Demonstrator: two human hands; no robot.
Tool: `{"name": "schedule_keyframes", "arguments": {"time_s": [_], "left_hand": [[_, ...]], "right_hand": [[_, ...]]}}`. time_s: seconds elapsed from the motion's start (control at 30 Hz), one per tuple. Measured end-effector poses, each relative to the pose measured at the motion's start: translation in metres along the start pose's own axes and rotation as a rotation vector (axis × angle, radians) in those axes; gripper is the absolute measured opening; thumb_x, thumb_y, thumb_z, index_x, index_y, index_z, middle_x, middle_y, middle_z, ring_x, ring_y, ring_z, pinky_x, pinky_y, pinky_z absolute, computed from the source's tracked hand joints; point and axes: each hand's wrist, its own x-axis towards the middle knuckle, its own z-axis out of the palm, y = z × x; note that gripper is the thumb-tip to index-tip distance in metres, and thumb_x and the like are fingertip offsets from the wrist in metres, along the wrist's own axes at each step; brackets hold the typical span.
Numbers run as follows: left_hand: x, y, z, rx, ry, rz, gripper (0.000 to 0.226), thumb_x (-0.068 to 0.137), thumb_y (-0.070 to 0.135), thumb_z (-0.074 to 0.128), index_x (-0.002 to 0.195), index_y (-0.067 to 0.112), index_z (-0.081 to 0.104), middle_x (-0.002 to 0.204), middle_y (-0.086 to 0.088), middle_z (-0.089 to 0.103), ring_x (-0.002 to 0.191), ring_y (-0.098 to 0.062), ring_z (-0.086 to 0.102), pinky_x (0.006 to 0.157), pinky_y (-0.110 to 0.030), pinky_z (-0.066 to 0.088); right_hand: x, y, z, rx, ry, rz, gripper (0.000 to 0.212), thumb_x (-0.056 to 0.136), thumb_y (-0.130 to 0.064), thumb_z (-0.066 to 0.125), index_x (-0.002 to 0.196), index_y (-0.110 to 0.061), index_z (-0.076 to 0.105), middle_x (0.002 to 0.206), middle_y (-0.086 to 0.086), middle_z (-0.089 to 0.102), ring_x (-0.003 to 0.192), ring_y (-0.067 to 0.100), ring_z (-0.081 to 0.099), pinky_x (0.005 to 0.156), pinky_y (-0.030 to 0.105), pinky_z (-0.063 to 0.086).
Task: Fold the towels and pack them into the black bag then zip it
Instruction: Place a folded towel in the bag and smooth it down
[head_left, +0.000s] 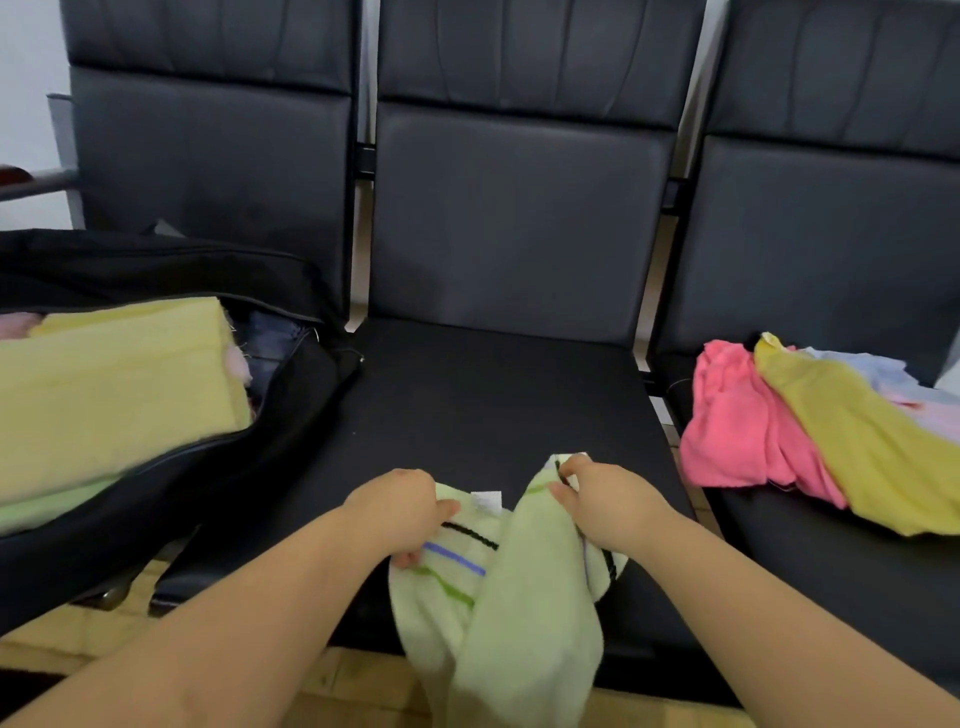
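A pale green towel (524, 613) with black, blue and green stripes hangs over the front edge of the middle seat. My left hand (402, 512) grips its left top edge, next to a white label. My right hand (602, 496) pinches the right top corner. The black bag (291, 415) lies open on the left seat, holding a folded yellow towel (114, 384) on top of a light green one. A pile of unfolded towels rests on the right seat: a pink towel (737, 426), a mustard-yellow towel (862, 447) and a light blue one behind.
Three black padded chairs stand in a row; the middle seat (493, 395) lies bare beyond my hands. A tiled floor shows below the seat's front edge. The bag's zipper runs along its open rim.
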Motion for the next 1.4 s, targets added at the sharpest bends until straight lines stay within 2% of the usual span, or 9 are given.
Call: {"name": "schedule_keyframes", "arguments": {"time_s": [0.1,0.27,0.37,0.5,0.63,0.8,1.07,1.27,1.4], "left_hand": [[-0.004,-0.002,-0.003,0.153,0.030,-0.036,0.035,0.090,0.049,0.055,0.075,0.017,0.056,0.063,0.008,0.062,0.062,-0.010,0.059,0.068,-0.026,0.048],[-0.009,-0.011,-0.003,0.095,0.039,0.067,0.045,0.086,0.046,0.064,0.123,0.027,0.048,0.118,0.004,0.045,0.107,-0.015,0.053,0.091,-0.030,0.046],[-0.014,-0.014,-0.001,0.071,0.030,0.112,0.022,0.089,0.042,0.062,0.104,0.027,0.056,0.106,0.007,0.042,0.096,-0.012,0.054,0.085,-0.025,0.044],[-0.021,-0.021,-0.003,-0.025,0.037,0.170,0.013,0.094,0.038,0.055,0.090,0.026,0.051,0.092,0.008,0.052,0.080,-0.010,0.053,0.072,-0.023,0.043],[-0.039,-0.024,-0.012,-0.228,0.036,0.250,0.014,0.095,0.035,0.054,0.086,0.027,0.048,0.075,0.007,0.055,0.067,-0.009,0.047,0.066,-0.024,0.040],[-0.064,-0.002,-0.014,-0.581,0.042,0.483,0.018,0.084,0.018,0.071,0.082,0.021,0.053,0.065,0.009,0.056,0.060,-0.007,0.047,0.060,-0.022,0.040],[-0.092,0.010,-0.036,-0.873,0.234,0.545,0.028,0.070,0.015,0.077,0.092,0.025,0.063,0.073,0.000,0.061,0.071,-0.013,0.057,0.072,-0.026,0.045],[-0.103,-0.021,-0.055,-0.919,0.691,0.398,0.027,0.087,0.006,0.066,0.094,0.032,0.067,0.071,0.006,0.056,0.062,0.001,0.053,0.064,-0.006,0.043],[-0.107,-0.044,-0.061,-0.630,0.864,0.218,0.012,0.092,0.019,0.061,0.099,0.027,0.066,0.078,0.006,0.062,0.076,-0.010,0.056,0.072,-0.021,0.042]], "right_hand": [[-0.007,0.008,0.002,-0.087,-0.046,-0.010,0.033,0.098,-0.036,0.044,0.125,-0.018,0.053,0.112,0.005,0.061,0.101,0.023,0.059,0.081,0.032,0.048],[-0.018,0.019,0.000,-0.083,0.006,-0.031,0.019,0.087,-0.033,0.063,0.099,-0.017,0.061,0.106,0.000,0.054,0.098,0.020,0.058,0.080,0.029,0.047],[-0.024,0.030,0.004,0.068,-0.028,0.001,0.017,0.081,-0.022,0.066,0.073,-0.016,0.052,0.078,-0.002,0.051,0.073,0.016,0.052,0.062,0.027,0.039],[-0.041,0.041,-0.013,0.392,-0.056,0.103,0.009,0.073,-0.009,0.065,0.074,-0.014,0.057,0.067,0.001,0.057,0.059,0.013,0.052,0.054,0.023,0.043],[-0.072,0.055,-0.032,0.258,-0.477,0.122,0.021,0.078,-0.015,0.074,0.087,-0.019,0.055,0.071,-0.003,0.063,0.059,0.006,0.060,0.056,0.018,0.047],[-0.093,0.014,-0.024,0.561,-0.181,-0.160,0.053,0.071,-0.036,0.082,0.115,-0.032,0.052,0.103,-0.009,0.063,0.091,0.003,0.061,0.086,0.019,0.048],[-0.113,-0.024,-0.022,0.936,-0.401,-0.299,0.008,0.086,-0.009,0.067,0.093,-0.010,0.064,0.092,0.007,0.070,0.082,0.014,0.066,0.075,0.024,0.054],[-0.123,0.006,-0.037,0.627,-0.467,-0.193,0.019,0.084,-0.016,0.071,0.101,-0.007,0.069,0.096,0.009,0.071,0.085,0.017,0.064,0.080,0.034,0.053],[-0.122,0.043,-0.055,0.173,-0.251,-0.075,0.012,0.082,-0.030,0.073,0.082,-0.019,0.070,0.081,0.000,0.069,0.067,0.006,0.057,0.065,0.018,0.048]]}}
